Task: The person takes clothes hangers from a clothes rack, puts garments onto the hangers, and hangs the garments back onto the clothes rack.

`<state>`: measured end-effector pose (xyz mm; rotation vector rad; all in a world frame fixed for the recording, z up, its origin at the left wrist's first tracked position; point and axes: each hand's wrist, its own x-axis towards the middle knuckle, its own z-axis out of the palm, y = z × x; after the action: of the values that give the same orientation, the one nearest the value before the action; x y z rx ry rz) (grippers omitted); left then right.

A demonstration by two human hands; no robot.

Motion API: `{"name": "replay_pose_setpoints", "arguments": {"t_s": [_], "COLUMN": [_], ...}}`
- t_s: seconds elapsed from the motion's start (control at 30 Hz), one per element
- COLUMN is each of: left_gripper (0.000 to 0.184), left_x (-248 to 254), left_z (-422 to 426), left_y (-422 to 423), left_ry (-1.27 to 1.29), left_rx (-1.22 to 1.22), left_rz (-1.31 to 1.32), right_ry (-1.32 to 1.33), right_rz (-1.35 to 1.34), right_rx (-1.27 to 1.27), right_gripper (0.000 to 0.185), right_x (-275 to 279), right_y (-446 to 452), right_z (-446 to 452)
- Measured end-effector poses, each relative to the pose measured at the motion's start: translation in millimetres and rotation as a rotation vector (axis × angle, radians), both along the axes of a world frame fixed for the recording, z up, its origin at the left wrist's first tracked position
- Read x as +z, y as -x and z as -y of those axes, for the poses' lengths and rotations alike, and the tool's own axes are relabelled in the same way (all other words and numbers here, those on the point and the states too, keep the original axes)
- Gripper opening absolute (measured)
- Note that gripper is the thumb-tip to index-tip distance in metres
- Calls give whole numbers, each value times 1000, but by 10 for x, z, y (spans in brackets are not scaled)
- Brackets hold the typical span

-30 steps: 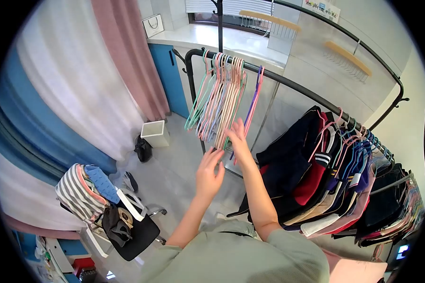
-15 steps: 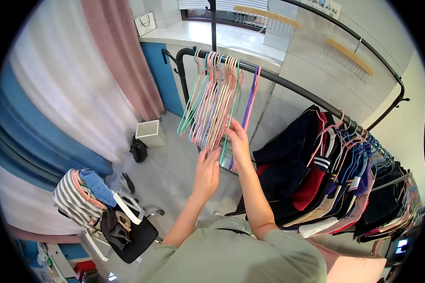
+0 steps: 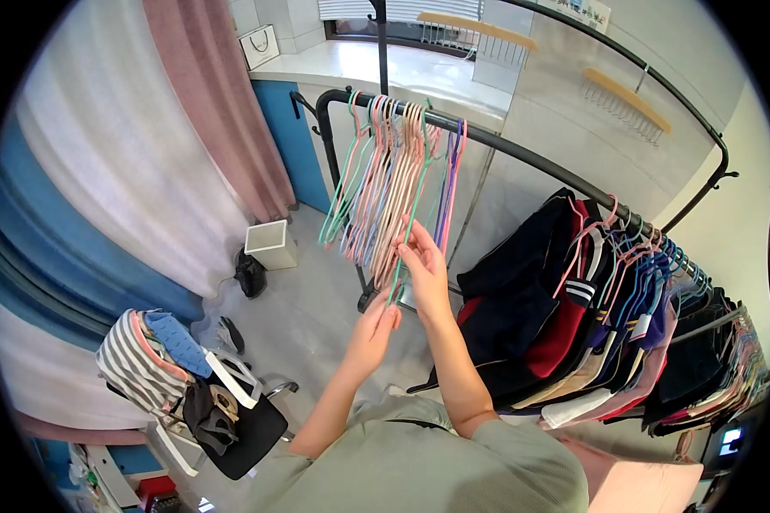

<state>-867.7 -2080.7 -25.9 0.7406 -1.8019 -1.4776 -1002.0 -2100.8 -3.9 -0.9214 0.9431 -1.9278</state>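
Note:
A green clothes hanger [image 3: 418,192] runs down from the rail to my hands, its hook still at the bar. My right hand [image 3: 424,269] pinches it partway down between thumb and fingers. Below, my left hand [image 3: 372,335] has its fingers closed around the hanger's lower end. Just left of it hangs a tight row of bare pastel hangers [image 3: 385,201] in pink, blue, beige and green. To the right, a purple hanger [image 3: 447,192] and a pink one hang close together, apart from the row.
The black garment rack [image 3: 522,150] crosses in front of me, with jackets and other clothes [image 3: 547,299] on its right part. A white bin [image 3: 271,244] stands near the curtains. At lower left is a chair [image 3: 252,436] holding a striped bag [image 3: 141,350].
The green hanger has come toward me and tilted, its lower end now between my hands. My left hand has moved slightly down, away from the row, and my right hand has shifted slightly down and left.

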Motion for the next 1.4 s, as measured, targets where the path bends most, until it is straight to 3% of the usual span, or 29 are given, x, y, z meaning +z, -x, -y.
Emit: {"name": "replay_pose_setpoints", "arguments": {"t_s": [0.17, 0.27, 0.33, 0.57, 0.77, 0.87, 1.07, 1.23, 1.4], "left_gripper": [32, 24, 21, 27, 35, 30, 43, 43, 35], "left_x": [-139, -182, -121, -215, -703, -711, -858, -678, -485], "left_z": [-174, -260, -378, -728, -945, -1073, -1334, -1526, -1722], "left_y": [-189, -337, -442, -916, -1261, -1414, -1663, -1702, -1641], "left_ry": [-35, 138, 104, 289, -321, -386, -246, -228, -28], "left_rx": [-69, -145, -226, -581, -849, -961, -1135, -1210, -1087], "left_rz": [-65, 2, 74, 258, 42, 201, 425, 387, 202], "right_ry": [-5, -16, -26, -91, -125, -146, -213, -265, -321], "right_rz": [-22, -14, -12, 66, 24, 17, -61, -71, -173], "right_rx": [15, -3, -37, -189, -235, -294, -405, -611, -804], "right_gripper": [44, 43, 43, 41, 38, 40, 33, 12, 24], "right_x": [4, 95, 132, 182, 149, 112, 38, -33, -115], "right_y": [-119, -180, -250, -743, -1217, -1440, -1737, -1796, -1828], "right_z": [-193, -309, -384, -693, -1101, -1359, -1854, -2252, -2790]}}
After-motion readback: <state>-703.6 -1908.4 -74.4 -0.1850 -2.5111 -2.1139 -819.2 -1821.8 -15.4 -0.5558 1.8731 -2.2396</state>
